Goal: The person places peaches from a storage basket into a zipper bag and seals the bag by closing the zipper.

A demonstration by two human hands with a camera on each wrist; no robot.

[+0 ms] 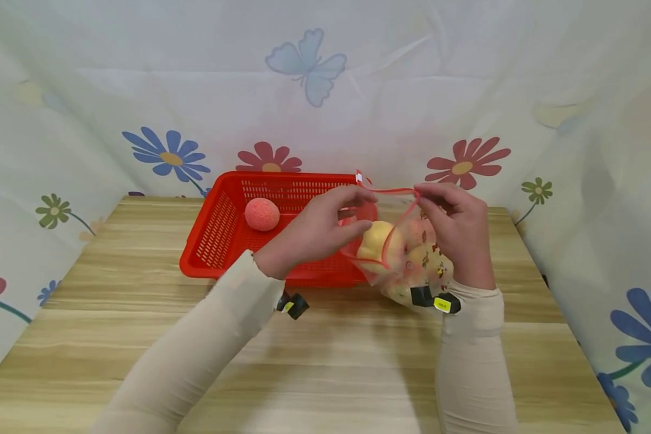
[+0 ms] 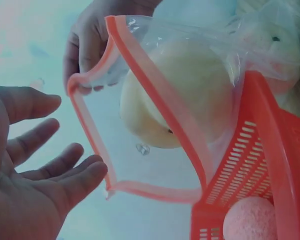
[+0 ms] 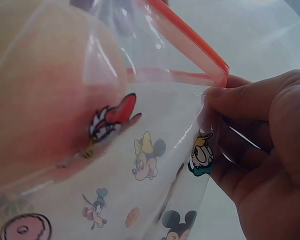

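Observation:
A clear zip bag (image 1: 435, 268) with a red-trimmed mouth and printed cartoon figures holds several peaches. In the head view a yellow peach (image 1: 377, 236) lies just inside the mouth; the left wrist view shows its cleft. My right hand (image 1: 458, 226) pinches a corner of the mouth between thumb and fingers, clearly seen in the right wrist view. The left hand (image 1: 322, 226) is at the mouth's other side, fingers spread and nothing gripped. Its fingertips (image 2: 97, 167) come right to the red edge. A blushed peach (image 3: 55, 90) shows through the plastic.
A red slotted basket (image 1: 198, 253) stands behind my hands, the bag overlapping its right end. Inside it sits a pink, rough-surfaced round object (image 1: 262, 214). The wooden tabletop (image 1: 325, 361) runs back to a flower-printed curtain (image 1: 385, 120).

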